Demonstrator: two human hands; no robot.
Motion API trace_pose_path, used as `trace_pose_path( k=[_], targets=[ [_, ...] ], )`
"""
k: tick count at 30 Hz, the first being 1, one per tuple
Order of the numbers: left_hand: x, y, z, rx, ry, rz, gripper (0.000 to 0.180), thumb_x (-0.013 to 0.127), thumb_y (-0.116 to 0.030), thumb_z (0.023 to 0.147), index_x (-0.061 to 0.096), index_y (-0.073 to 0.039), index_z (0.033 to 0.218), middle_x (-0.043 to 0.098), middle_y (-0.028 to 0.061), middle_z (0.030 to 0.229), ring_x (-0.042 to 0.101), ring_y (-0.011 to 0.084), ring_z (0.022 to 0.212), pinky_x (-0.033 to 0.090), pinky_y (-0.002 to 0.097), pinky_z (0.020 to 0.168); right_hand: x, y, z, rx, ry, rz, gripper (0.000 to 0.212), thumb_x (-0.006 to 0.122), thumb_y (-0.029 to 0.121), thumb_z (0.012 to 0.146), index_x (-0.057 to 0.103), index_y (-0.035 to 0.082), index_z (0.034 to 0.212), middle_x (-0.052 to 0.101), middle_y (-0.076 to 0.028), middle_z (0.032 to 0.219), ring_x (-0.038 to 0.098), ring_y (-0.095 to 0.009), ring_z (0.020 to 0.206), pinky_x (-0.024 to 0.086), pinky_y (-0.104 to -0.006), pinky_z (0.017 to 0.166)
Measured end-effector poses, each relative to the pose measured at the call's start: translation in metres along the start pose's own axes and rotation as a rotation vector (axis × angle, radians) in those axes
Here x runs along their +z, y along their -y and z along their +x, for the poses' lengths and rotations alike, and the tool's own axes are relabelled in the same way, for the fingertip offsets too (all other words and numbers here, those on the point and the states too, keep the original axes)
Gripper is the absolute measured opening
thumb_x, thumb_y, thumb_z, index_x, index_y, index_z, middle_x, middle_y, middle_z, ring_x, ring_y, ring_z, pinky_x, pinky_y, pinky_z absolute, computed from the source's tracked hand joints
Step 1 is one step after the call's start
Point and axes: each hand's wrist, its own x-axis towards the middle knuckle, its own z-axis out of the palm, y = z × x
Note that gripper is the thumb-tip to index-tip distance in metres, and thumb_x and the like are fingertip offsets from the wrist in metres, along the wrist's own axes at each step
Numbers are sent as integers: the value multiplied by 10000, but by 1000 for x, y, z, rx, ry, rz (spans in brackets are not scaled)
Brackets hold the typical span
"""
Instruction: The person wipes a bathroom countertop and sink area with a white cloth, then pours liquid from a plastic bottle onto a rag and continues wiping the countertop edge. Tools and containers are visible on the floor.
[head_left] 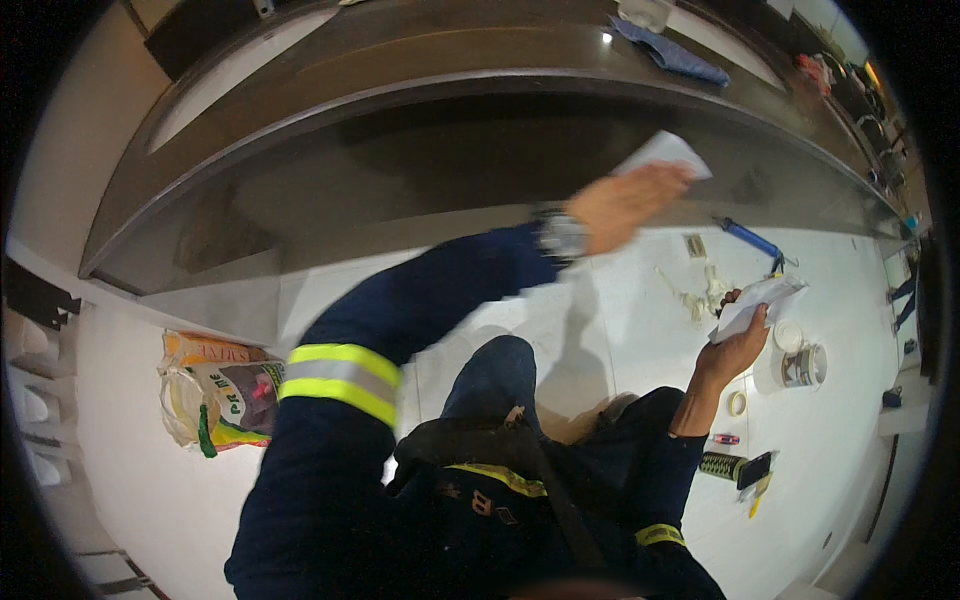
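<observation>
My left hand (625,205), with a watch on its wrist, reaches across to the dark glossy counter front (430,150). Under its outstretched, slightly blurred fingers is a folded white sheet (665,150), held close to that front; whether it touches cannot be told. Out to the right and lower down, my right hand (738,350) grips another white sheet (760,303), loosely folded and sticking up past the fingers. Both sheets look like paper or thin cloth. A blue caulking gun (750,238) lies on the floor just beyond my right hand.
Right of me on the pale floor stand a small bucket (800,367) and a round lid (788,335), with a tape roll (737,403) and a phone (755,470) nearer. Crumpled white scraps (690,302) lie ahead. A printed sack (235,395) sits left. A blue cloth (670,55) rests on the counter.
</observation>
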Motion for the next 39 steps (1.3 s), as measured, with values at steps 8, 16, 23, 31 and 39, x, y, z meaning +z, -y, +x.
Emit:
trace_pose_path(
  k=[8, 16, 23, 31, 39],
  targets=[
    [-176, 128, -287, -426, 152, 197, 926, 736, -477, 849, 283, -150, 1588, 173, 124, 1671, 112, 366, 1544, 105, 533, 1234, -1, 10, -9, -120, 182, -385, 432, 551, 187, 1011, 513, -25, 1385, 652, -149, 1139, 652, -217, 977, 535, -326, 833],
    [-173, 149, -317, -480, -43, 295, 997, 687, -595, 838, 250, -107, 1590, 132, 187, 1667, 58, 417, 1539, 57, 591, 1220, 155, 9, -80, -644, 999, -738, 631, 640, 67, 806, 515, 122, 1422, 681, -142, 1024, 654, -336, 854, 528, -427, 777],
    [-163, 155, -319, -455, -75, 371, 1056, 645, -681, 815, 208, -131, 1602, 116, 171, 1672, 53, 393, 1545, 38, 568, 1226, 180, -5, -105, -521, 833, -689, 849, 752, 241, 787, 374, 124, 1538, 691, -198, 1081, 686, -368, 859, 543, -421, 758],
    [-159, 157, -325, -445, -102, 363, 1053, 675, -676, 785, 273, -121, 1585, 175, 185, 1657, 89, 395, 1541, 39, 560, 1229, 184, -7, -125, -524, 861, -708, 948, 788, 300, 780, 304, 125, 1576, 653, -150, 792, 667, -335, 724, 521, -402, 662],
    [-164, 155, -319, -441, -48, 377, 1062, 648, -660, 825, 191, -100, 1603, 102, 200, 1667, 48, 394, 1545, 15, 569, 1228, 181, -2, -127, -537, 1002, -702, 788, 755, 286, 813, 420, 151, 1514, 686, -163, 853, 673, -335, 744, 529, -400, 670]
  ],
)
